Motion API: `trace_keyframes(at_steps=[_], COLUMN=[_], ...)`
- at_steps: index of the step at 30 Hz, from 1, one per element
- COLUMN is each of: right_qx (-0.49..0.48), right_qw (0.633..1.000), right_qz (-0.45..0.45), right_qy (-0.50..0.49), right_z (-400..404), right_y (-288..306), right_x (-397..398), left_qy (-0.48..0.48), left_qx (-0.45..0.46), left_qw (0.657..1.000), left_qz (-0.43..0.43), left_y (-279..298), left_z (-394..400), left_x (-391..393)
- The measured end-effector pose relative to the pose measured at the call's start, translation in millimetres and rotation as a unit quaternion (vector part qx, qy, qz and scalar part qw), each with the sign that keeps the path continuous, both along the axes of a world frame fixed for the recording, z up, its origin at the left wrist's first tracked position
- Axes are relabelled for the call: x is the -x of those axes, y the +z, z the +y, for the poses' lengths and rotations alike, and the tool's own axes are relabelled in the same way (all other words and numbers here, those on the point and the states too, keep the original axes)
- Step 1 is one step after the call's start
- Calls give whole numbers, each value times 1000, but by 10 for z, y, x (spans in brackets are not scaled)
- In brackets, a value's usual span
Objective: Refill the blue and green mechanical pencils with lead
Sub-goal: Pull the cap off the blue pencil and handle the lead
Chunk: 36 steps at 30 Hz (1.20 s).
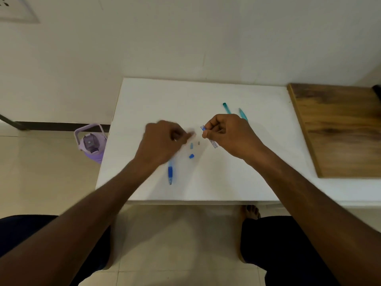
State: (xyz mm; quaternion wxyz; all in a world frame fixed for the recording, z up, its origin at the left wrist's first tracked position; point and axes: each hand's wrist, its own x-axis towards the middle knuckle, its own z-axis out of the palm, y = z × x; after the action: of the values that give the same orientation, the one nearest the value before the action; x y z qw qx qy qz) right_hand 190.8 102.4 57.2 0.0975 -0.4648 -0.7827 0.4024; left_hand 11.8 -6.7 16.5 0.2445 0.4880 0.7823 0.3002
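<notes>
Blue pencil (170, 174) uncapped under my blurred left hand (162, 141), grip unclear; right hand (228, 135) pinching lead case (209, 137); green pencil (242, 114) far right, unfilled.

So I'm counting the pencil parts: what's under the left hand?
The blue pencil runs up under the left hand; only its grip and tip show below the wrist. Its upper barrel is covered, and whether anything else lies there cannot be seen.

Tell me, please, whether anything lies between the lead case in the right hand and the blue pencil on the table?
The left hand covers the blue pencil at its upper end. Between it and the lead case in the right hand, only small loose parts lie on the table, blocking nothing.
</notes>
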Motion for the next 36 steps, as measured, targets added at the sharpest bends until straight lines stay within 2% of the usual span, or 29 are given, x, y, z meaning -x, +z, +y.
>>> trace_keyframes(at_steps=[1, 2, 4, 5, 6, 7, 12, 17, 23, 36], right_qx=[26, 50, 66, 48, 17, -19, -130, -186, -202, -228], right_qw=[999, 997, 992, 992, 992, 991, 979, 961, 942, 929], right_qz=[31, 63, 109, 118, 119, 111, 79, -1, -84, -107], right_qy=[-6, -11, -3, 14, 38, 65, 138, 203, 254, 272], right_z=[-17, -47, -139, -191, -245, -300, -438, -507, -499, -463], right_y=[15, 34, 59, 57, 49, 38, 78, 115, 179, 232], right_x=[15, 38, 99, 131, 160, 190, 263, 289, 363, 332], left_qy=[68, 126, 160, 146, 128, 111, 30, 5, 9, 15], left_qx=[-34, -56, -96, -110, -116, -119, -164, -186, -199, -193], left_qw=[991, 955, 813, 743, 691, 656, 588, 551, 555, 573], left_qz=[-114, -264, -552, -644, -702, -737, -792, -814, -808, -796], left_y=[59, 102, 138, 116, 79, 37, -54, -102, -112, -131], left_z=[22, 42, 45, 26, 2, -23, -63, -66, -95, -111], left_x=[59, 99, 89, 44, -11, -62, -191, -266, -284, -339])
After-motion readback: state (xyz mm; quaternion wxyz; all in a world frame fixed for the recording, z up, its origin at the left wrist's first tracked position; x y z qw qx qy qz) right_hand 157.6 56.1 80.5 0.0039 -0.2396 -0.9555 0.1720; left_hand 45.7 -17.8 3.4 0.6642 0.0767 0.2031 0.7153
